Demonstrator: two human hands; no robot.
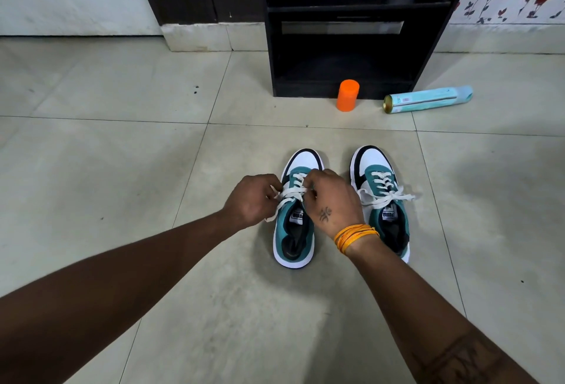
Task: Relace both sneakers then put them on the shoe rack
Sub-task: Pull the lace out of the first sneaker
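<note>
Head view shows both hands, left hand [250,200] and right hand [331,200], pinching the left sneaker's [295,221] laces [290,192]; pull both ends evenly, snugging the knot centred over the tongue.

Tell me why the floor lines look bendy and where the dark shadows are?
Head view: the wide-angle lens curves the grout lines of the pale tiled floor; soft shadows lie under the arms and beside the teal-and-white left sneaker; the inside of the black wooden shoe rack is too dark to read; the picture stays sharp, without glare.
</note>
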